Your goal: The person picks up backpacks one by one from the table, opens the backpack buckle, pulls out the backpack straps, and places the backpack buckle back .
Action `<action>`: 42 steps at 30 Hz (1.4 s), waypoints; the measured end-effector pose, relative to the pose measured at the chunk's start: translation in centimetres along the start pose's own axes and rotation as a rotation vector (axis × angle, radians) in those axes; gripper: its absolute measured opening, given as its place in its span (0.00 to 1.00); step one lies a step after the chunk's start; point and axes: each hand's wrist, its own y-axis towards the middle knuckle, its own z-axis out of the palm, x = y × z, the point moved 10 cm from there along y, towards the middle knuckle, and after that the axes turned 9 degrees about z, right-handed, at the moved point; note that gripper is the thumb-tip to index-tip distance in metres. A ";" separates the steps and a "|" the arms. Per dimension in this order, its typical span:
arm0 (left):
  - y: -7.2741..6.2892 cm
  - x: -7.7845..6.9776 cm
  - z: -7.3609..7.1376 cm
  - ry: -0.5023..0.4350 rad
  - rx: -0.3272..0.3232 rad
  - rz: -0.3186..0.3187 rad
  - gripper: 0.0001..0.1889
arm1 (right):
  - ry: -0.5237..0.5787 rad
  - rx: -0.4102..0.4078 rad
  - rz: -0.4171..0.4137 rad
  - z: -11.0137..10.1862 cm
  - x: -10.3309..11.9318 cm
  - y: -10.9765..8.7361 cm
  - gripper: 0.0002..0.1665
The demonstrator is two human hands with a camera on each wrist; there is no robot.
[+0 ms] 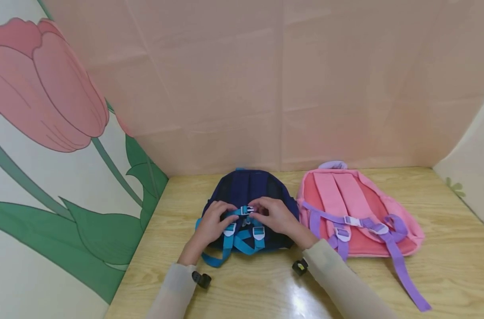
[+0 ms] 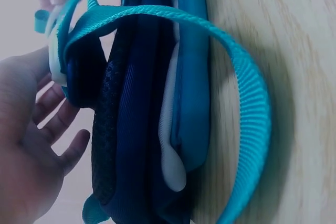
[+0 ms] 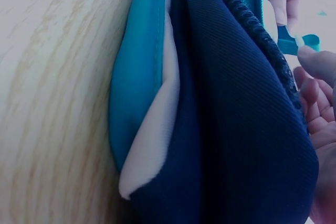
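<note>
A dark blue child's backpack (image 1: 249,184) lies strap side up on the table. Both hands meet over its middle at a small white side-release buckle (image 1: 247,210) on a bright blue strap. My left hand (image 1: 214,222) pinches the strap and buckle from the left, thumb below and index finger above. From the right, my right hand (image 1: 280,218) pinches the buckle's other end between thumb and index finger. In the right wrist view, the fingertips meet beside a short strap end (image 3: 310,41). Whether the buckle halves are joined cannot be told.
A pink backpack (image 1: 349,186) with purple straps (image 1: 403,270) lies close on the right. Blue webbing loops (image 1: 215,261) hang off the dark backpack onto the wooden table (image 1: 242,292). Behind stands a beige cloth (image 1: 226,88); a tulip-printed panel (image 1: 34,177) is at left.
</note>
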 end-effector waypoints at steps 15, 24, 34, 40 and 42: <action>0.2 -0.1 -0.1 -0.084 -0.017 0.005 0.10 | 0.044 -0.012 0.036 -0.4 0.0 -0.1 0.13; 0.6 -0.1 0.7 -0.105 0.011 -0.027 0.11 | 0.073 -0.008 0.048 -0.4 -0.3 0.0 0.12; 0.7 -0.5 1.1 -0.089 0.028 -0.015 0.12 | 0.098 -0.008 0.054 -0.4 -0.5 0.0 0.12; 0.9 -0.7 1.0 -0.092 0.017 -0.009 0.12 | 0.088 0.001 0.076 -0.4 -0.7 0.0 0.12; 0.9 -0.6 1.1 -0.088 0.022 -0.015 0.12 | 0.085 -0.006 0.077 -0.5 -0.8 0.0 0.12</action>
